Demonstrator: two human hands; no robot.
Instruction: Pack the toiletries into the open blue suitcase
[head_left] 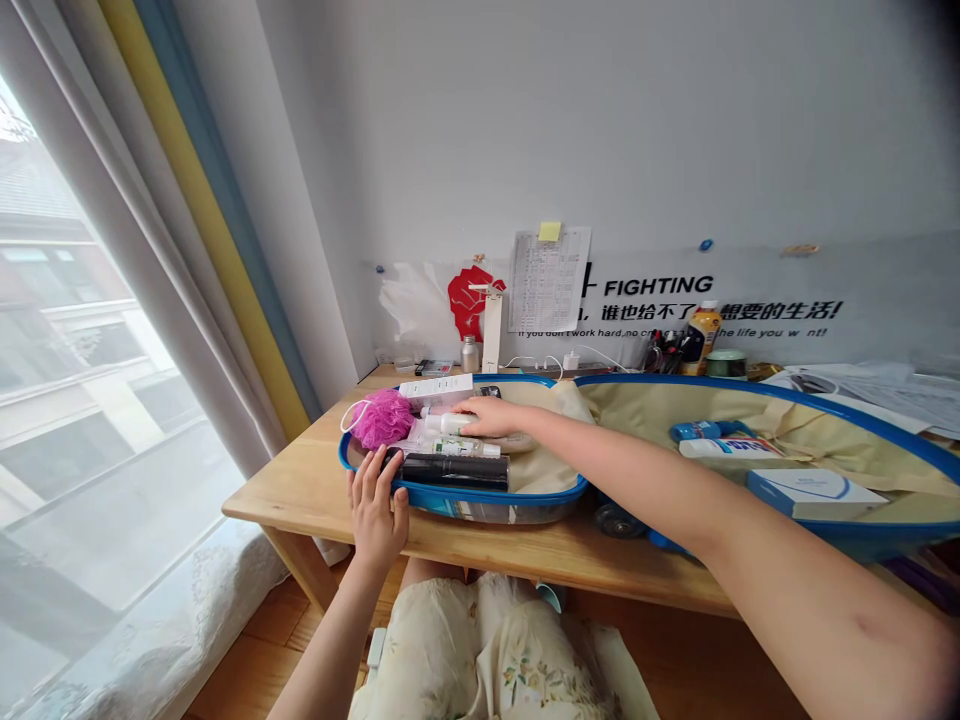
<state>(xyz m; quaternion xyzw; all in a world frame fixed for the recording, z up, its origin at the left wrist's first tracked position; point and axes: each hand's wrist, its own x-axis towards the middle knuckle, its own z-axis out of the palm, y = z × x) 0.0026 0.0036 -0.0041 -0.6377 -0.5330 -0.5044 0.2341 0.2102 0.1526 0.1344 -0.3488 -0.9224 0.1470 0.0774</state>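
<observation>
So, a sheer curtain (142, 300) is being lit up by the window (75, 350) at far left, right beside a wooden desk (300, 490) where an open suitcase (465, 497) with a blue rim is being laid out flat. The left hand (377, 515) is being wrapped around the front rim of the suitcase, fingers and thumb curled tight on it, next to a black case (455, 470). Just behind, a pink shower puff (382, 420) is being held in the suitcase's left half, and a white power strip (435, 392) is being rested at the back rim. Moving right, the right hand (487, 418) is being stretched over from that side, fingers together and laid on a white bottle (450, 424) in the same half, though whether it's actually being gripped can't be told. Past the arm, the other half is being spread open, with a blue tube (709, 430), a white tube (731, 448) and a white box (817, 494) being carried on its beige lining. Behind everything, a yellow bottle (703, 340) is being stood against the wall.
</observation>
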